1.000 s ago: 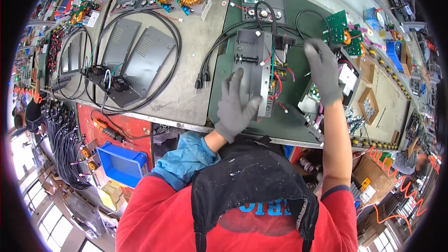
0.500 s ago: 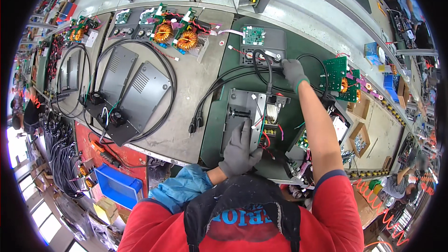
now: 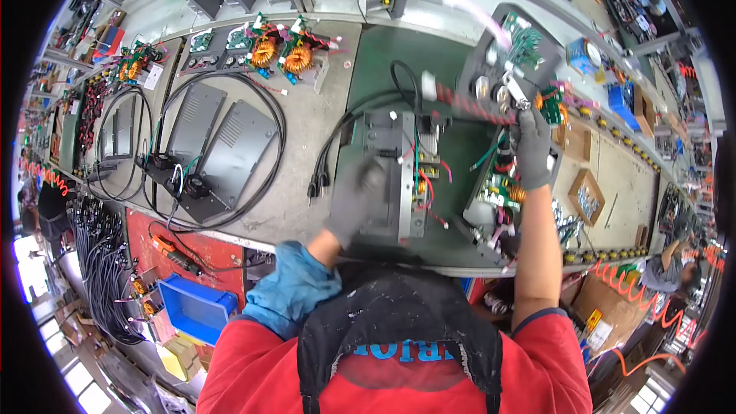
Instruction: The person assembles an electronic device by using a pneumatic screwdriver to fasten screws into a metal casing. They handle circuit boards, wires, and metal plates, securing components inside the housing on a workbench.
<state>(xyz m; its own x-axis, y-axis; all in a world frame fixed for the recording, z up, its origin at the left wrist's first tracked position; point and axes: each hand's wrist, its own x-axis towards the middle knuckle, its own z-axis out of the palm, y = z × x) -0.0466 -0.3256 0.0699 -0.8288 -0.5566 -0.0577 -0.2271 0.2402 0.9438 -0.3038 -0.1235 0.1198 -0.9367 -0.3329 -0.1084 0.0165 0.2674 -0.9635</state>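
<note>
My right hand (image 3: 530, 152), in a grey glove, pinches the lower edge of a grey panel (image 3: 502, 24) that is raised and tilted at the right. A small green circuit board (image 3: 524, 44) sits on the panel, and loose wires with white plugs swing from it, blurred. An open grey metal housing (image 3: 392, 142) with red and green wires lies on the green mat in front of me. Over its near left side is my gloved left hand (image 3: 356, 203), smeared by motion; its fingers cannot be made out. A black power cord (image 3: 334, 136) runs beside the housing.
Two grey vented covers (image 3: 241, 149) and coiled black cable (image 3: 284, 146) lie at the left. Copper-wound coils (image 3: 296, 60) on boards stand behind them. Another opened unit (image 3: 494, 184) sits under my right forearm. A wooden tray of screws (image 3: 586, 198) is farther right.
My right hand has lifted the grey panel with the circuit board off the mat and carried it right. My left hand has shifted slightly left. The housing appears a little farther left.
</note>
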